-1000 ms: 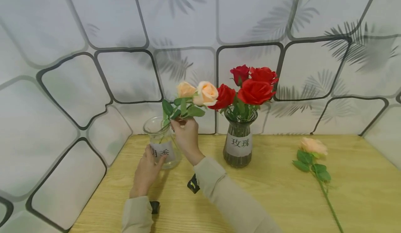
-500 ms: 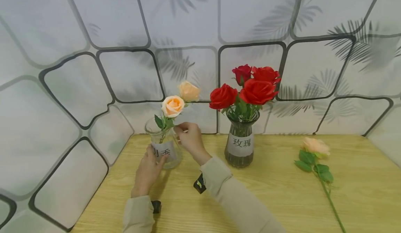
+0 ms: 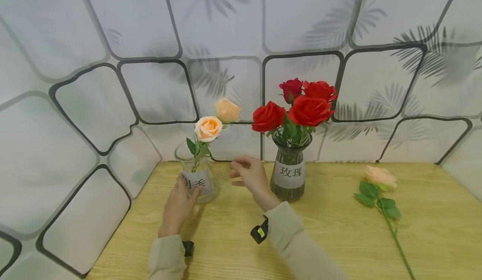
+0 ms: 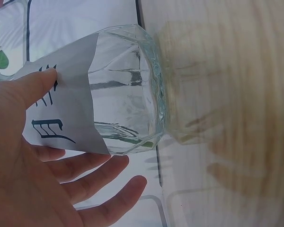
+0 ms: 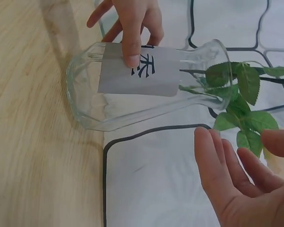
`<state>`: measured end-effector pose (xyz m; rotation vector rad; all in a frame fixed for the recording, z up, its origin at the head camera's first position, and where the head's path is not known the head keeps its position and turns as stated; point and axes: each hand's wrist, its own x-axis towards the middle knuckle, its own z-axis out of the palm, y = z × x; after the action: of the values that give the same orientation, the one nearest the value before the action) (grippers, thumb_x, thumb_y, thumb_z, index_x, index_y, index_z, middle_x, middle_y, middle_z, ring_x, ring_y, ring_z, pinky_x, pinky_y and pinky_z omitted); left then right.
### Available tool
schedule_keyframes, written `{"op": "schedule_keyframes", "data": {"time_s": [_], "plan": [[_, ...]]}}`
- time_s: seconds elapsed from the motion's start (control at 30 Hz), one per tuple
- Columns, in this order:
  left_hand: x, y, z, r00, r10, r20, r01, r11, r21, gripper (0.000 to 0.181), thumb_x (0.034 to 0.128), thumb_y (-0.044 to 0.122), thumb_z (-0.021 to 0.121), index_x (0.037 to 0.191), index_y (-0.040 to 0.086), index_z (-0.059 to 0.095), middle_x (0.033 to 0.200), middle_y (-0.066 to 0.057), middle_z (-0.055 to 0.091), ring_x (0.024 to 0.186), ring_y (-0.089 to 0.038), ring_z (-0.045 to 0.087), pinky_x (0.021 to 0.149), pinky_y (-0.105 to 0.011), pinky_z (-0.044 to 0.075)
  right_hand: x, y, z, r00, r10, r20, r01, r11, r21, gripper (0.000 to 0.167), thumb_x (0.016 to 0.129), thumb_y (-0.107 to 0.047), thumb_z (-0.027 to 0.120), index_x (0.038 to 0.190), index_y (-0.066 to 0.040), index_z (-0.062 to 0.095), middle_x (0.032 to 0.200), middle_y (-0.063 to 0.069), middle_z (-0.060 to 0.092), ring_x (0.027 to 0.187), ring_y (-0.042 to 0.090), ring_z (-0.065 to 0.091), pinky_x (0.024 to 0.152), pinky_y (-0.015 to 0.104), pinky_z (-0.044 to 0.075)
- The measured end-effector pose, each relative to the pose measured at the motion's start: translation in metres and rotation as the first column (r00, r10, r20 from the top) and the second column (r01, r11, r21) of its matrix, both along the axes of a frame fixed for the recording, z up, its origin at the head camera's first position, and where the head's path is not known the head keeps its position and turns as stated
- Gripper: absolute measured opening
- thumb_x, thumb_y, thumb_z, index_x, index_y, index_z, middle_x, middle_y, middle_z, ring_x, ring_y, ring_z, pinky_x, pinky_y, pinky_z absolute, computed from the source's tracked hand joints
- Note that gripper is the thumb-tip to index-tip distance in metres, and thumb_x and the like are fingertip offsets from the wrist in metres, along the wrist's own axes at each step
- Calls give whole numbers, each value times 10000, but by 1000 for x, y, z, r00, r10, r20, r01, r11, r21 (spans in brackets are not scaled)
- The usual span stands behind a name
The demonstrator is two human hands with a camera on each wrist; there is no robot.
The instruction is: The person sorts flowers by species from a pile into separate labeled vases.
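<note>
My left hand (image 3: 176, 206) holds a clear glass vase (image 3: 211, 191) by its side, the thumb lying over the white paper label (image 4: 68, 99) and the fingers round the far side. The vase stands upright on the table. Two peach roses lean out of its mouth, one in front (image 3: 208, 128) and one further back (image 3: 227, 110). To the right of this vase, apart from it, my right hand (image 3: 253, 179) hangs with nothing in it, fingers loosely bent, as the right wrist view also shows. Green leaves (image 5: 248, 82) sit at the vase's rim there.
A dark ribbed vase (image 3: 287, 192) with several red roses (image 3: 309, 109) stands just right of my right hand. On the table's right side lies a single peach rose (image 3: 380, 176), its stem pointing toward me. A patterned wall (image 3: 226, 16) rises behind the table (image 3: 324, 229).
The right hand has let go of the peach rose and drawn back to the right. Both peach roses now lean in the clear vase. My left hand has stayed on it.
</note>
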<state>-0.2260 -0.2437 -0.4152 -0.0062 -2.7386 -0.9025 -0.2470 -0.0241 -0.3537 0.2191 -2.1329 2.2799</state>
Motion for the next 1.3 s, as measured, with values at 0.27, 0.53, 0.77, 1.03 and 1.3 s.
{"op": "schedule_keyframes", "data": {"time_s": [0.27,0.53,0.77,1.03,1.3], "plan": [[-1,-1,-1,1000,-4,5,4,1000,1,784,1037,289,608,1503,-166,172,1406,-450,408,1236,-569,505,961,-649,468,8,24,-8,998,31,52,-28,998,-50,254,1023,-88,616,1236,46,650,1137,222,675,834,230,713,699,426,624],[-1,-1,-3,1000,-16,-5,16,1000,0,785,1039,294,604,1504,-163,166,1399,-450,415,1229,-567,513,950,-645,479,20,45,-14,996,19,83,-15,998,-55,269,1006,-81,637,1251,28,655,1104,183,688,840,237,709,686,439,625],[-1,-1,-2,1000,-10,-3,10,1000,9,780,1039,297,603,1507,-159,176,1395,-443,427,1205,-556,536,949,-645,478,28,62,-23,995,-12,99,17,999,-51,243,1001,-34,626,1227,53,645,1029,146,699,796,214,706,665,427,625],[-2,-1,-2,1000,-6,7,6,1000,18,786,1042,314,596,1517,-146,170,1405,-436,425,1217,-551,530,959,-649,469,35,83,-28,995,4,98,1,999,-46,266,1004,-45,626,1242,73,622,1021,120,710,779,170,704,671,407,625],[-1,-2,-3,1000,-5,13,4,1000,16,794,1040,295,603,1519,-153,156,1423,-436,403,1230,-552,519,959,-650,467,41,102,-30,994,10,111,-5,999,-47,319,1014,-36,609,1289,120,565,1036,139,715,783,159,705,691,432,624]]}}
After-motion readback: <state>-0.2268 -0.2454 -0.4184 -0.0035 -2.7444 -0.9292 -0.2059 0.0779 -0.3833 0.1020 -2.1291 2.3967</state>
